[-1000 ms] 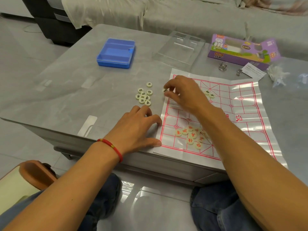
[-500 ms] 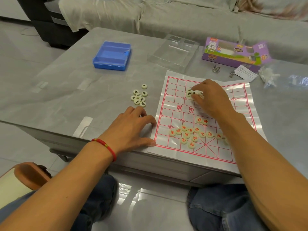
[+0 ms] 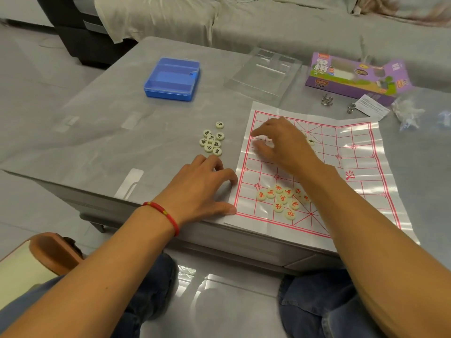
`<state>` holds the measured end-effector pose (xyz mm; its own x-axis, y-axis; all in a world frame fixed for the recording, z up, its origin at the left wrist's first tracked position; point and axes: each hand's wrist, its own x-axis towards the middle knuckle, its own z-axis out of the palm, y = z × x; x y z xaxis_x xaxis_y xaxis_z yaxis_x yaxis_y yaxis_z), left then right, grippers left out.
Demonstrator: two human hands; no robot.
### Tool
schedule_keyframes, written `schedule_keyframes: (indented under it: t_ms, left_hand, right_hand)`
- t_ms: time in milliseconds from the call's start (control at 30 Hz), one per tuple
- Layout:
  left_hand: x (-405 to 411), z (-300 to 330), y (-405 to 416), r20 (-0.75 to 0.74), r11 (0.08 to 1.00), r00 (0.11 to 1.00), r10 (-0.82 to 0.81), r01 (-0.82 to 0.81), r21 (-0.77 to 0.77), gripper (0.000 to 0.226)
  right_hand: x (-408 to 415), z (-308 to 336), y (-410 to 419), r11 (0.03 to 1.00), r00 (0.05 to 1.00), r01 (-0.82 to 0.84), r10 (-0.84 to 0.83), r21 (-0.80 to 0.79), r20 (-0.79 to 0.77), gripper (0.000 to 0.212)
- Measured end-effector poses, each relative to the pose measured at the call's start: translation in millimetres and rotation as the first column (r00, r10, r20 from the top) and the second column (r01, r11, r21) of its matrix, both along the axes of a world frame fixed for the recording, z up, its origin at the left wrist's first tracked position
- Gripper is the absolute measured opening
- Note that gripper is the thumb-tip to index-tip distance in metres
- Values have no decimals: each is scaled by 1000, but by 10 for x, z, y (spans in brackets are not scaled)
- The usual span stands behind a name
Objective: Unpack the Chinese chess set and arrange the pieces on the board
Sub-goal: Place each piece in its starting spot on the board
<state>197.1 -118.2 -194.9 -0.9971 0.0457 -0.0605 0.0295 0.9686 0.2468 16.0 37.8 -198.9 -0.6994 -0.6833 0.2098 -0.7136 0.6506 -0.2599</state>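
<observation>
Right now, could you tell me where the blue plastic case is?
In the head view, the blue plastic case sits on the table's far left, left of the clear tray and beyond the black-lettered pieces.

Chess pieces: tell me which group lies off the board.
The black-lettered pieces: they sit in a cluster on the bare table, left of the board, just beyond the left hand. The red-lettered pieces lie on the board's near half.
</observation>
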Motion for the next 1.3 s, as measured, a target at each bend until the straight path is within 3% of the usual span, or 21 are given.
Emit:
schedule_keyframes:
  t_ms: [100, 233, 567, 800, 967, 1133, 1300]
  left_hand:
    - [-7, 4, 5, -10, 1000, 1000, -7, 7, -10, 63]
    - [3, -10, -6, -43, 1000, 999, -23, 23, -13, 64]
    - [-9, -34, 0, -27, 1000, 1000, -2, 2, -25, 65]
    - [-8, -24, 10, -23, 1000, 1000, -1, 1, -20, 66]
    - [-6, -12, 9, -13, 1000, 1000, -1, 0, -24, 65]
    - [-14, -3, 12, -4, 1000, 1000, 1, -1, -23, 64]
    - [-7, 3, 16, -6, 1000, 1000, 1, -1, -23, 64]
  right_hand:
    - [207, -10, -275, 981, 979, -196, 196, 5, 49, 37]
    - [348, -24, -499, 966, 965, -255, 252, 37, 70, 39]
    - [374, -16, -557, 980, 984, -165, 171, 108, -42, 20]
    - [409, -83, -612, 993, 994, -72, 78, 90, -70, 46]
    - [383, -75, -617, 994, 996, -83, 85, 68, -26, 36]
    - [384, -58, -611, 997, 999, -42, 43, 60, -21, 45]
    - [402, -64, -650, 996, 998, -61, 62, 63, -15, 29]
